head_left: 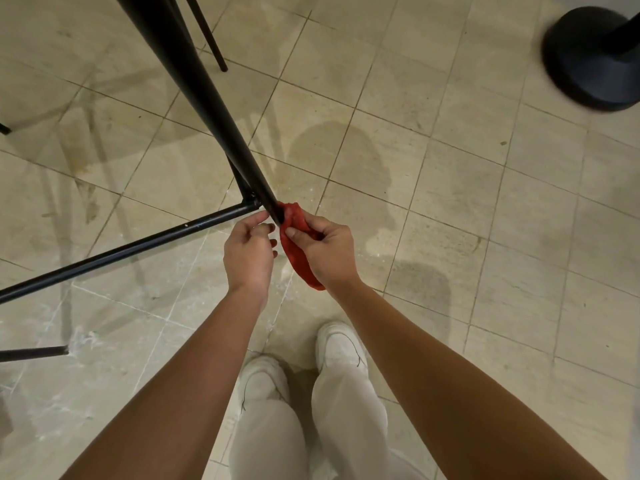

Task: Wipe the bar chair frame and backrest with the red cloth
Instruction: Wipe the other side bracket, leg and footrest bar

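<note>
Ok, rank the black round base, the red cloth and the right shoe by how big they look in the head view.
1. Black round base, largest, though cut off by the frame edge.
2. Red cloth and right shoe: too close to call, since the right hand hides part of the cloth and the trouser leg covers part of the shoe.

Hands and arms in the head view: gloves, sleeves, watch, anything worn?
Nothing worn. The left hand and right hand are both bare, with no gloves, and no rings or watch can be seen. Both forearms are uncovered up to the frame edge, so no sleeves show. No cables, straps or markings on either arm.
</note>
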Available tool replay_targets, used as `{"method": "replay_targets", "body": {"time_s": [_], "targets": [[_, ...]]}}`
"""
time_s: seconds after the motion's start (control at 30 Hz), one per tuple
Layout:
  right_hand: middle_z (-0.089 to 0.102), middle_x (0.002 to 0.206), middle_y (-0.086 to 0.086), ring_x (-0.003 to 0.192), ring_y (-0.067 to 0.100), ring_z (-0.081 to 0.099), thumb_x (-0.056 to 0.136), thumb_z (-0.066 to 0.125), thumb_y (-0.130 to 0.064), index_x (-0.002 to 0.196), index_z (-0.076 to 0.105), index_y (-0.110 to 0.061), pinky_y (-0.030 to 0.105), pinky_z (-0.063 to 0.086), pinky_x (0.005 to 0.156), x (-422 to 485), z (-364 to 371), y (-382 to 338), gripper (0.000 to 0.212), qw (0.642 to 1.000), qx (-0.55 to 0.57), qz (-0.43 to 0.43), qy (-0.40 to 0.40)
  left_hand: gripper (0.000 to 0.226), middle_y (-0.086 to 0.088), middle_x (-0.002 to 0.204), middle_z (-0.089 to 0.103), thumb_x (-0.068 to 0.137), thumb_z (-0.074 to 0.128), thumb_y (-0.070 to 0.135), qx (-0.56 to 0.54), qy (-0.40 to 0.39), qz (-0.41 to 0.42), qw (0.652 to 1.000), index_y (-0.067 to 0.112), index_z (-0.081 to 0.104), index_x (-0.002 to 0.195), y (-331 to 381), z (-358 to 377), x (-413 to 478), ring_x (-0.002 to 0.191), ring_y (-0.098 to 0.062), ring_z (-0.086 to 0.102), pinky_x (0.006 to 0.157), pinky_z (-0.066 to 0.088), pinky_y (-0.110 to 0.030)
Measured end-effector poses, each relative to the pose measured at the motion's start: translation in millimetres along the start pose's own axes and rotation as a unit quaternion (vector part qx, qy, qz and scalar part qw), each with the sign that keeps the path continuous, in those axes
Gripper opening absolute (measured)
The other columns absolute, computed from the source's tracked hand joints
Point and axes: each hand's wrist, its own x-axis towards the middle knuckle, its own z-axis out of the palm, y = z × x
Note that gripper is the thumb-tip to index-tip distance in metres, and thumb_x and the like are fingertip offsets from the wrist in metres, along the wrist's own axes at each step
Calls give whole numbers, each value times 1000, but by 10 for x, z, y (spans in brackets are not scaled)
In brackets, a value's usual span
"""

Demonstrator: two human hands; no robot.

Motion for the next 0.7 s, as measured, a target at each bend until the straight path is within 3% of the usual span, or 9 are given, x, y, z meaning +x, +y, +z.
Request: {"method": "replay_targets", "body": {"time_s": [0.17, 0.37, 0.57, 0.7], "targets": [[70, 92, -11, 88, 12, 66, 85, 65, -14, 113, 68, -27, 25, 52, 85, 107, 7, 239, 31, 996, -85, 36, 20, 22, -2, 113, 64, 93, 46, 14, 5, 8, -9, 1000, 27, 62, 102, -109, 7, 106, 94, -19, 62, 85, 52, -32], [66, 90, -14, 74, 2, 59, 92, 55, -14, 121, 62, -30, 13, 47, 68, 222, 34, 525, 35, 991, -108, 78, 31, 24, -1, 114, 63, 94, 47, 15, 13, 5, -21, 1000, 25, 63, 109, -265, 20, 267, 95, -17, 61, 84, 51, -30], [63, 93, -9, 67, 2, 54, 96, 46, -16, 129, 55, -32, 12, 41, 58, 354, 6, 717, 37, 980, -173, 99, 15, 22, 0, 110, 64, 95, 47, 14, 12, 3, -33, 999, 26, 62, 104, -403, 62, 396, 91, -15, 61, 81, 51, -26], [66, 108, 2, 81, 13, 55, 97, 41, -15, 133, 52, -28, 20, 40, 67, 474, 6, 837, 39, 972, -199, 126, 1, 22, 0, 110, 64, 95, 47, 14, 18, -3, -36, 999, 28, 61, 102, -479, 85, 473, 92, -16, 61, 83, 51, -28]]}}
